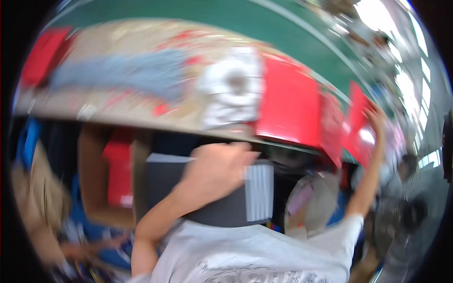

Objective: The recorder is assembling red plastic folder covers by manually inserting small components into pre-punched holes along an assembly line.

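Out at the far right, my right hand (375, 118) grips the edge of a glossy red folded card piece (357, 125), beside a stack of red card pieces at the table's end. My left hand (219, 162) hovers over my lap near the table's front edge; its fingers look curled but are smeared by motion, so what they hold, if anything, is unclear. Beneath it lies a dark grey board (212, 207) on my lap, with several pale strips (258, 193) along its right side.
On the long table (155, 118) are a large red box (288, 101), a white bundle (231, 85), a blue-grey fluffy heap (122, 73) and red scraps. Below it stands a brown carton (92, 174) with red pieces inside. A person's arm (80, 250) shows at lower left.
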The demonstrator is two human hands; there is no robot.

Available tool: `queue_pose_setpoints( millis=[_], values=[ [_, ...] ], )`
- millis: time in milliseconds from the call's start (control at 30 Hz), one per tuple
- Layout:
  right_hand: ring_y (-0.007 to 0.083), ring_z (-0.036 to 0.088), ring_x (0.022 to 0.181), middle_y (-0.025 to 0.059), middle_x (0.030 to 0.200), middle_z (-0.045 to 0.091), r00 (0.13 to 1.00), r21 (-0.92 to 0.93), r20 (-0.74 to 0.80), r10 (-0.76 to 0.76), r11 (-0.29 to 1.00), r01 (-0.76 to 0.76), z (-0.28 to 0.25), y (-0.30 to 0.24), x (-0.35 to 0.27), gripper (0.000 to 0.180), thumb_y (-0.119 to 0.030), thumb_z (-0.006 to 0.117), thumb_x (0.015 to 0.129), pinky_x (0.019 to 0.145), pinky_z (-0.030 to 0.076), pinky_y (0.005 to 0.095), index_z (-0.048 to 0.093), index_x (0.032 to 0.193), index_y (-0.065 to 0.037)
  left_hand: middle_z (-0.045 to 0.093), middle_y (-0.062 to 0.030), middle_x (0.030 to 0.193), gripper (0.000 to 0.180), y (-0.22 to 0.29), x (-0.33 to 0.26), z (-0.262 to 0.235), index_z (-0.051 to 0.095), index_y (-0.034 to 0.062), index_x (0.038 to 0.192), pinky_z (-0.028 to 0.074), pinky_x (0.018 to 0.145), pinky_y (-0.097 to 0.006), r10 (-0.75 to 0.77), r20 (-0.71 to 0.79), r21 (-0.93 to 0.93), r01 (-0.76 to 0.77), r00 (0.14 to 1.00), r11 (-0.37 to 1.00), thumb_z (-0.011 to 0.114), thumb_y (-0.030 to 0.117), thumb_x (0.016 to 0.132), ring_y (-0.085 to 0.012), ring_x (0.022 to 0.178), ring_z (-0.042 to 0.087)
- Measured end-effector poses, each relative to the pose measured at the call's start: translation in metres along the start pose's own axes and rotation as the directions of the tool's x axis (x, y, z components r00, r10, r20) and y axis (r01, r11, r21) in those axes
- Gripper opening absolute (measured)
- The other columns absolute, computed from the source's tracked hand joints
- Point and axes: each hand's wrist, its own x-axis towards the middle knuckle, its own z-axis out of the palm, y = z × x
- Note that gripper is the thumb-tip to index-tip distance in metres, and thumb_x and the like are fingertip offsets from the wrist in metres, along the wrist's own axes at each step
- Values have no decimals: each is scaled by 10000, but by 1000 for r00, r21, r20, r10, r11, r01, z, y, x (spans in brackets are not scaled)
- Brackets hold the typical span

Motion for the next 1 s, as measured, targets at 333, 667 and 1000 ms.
queue_pose_setpoints(
  millis=[333,667,1000],
  values=[
    [101,674,677,34,818,740,984,-181,-129,127,972,-149,64,48,-61,521,-74,712,712,686,559,266,744,1226,-155,552,-215,635,213,17,15,-5,587,-53,808,391,546,-399,-103,-50,-4,103,993,995,637,94,954,-362,527,502],
    [227,606,1248,153,1342,648,929,-103,-258,-266,964,247,167,-73,-140,409,-96,627,887,1055,461,354,664,1292,-53,581,-182,603,190,34,52,44,567,7,814,405,498,-464,161,-131,249,-125,978,960,637,107,959,-385,530,586],
    [333,653,1058,133,1217,681,782,-76,-93,-616,788,612,275,-145,-256,362,-2,767,716,890,565,405,763,1072,-73,612,-190,618,163,28,72,69,606,5,801,424,493,-442,178,-85,188,-160,980,969,655,75,939,-381,546,622]
  ],
)
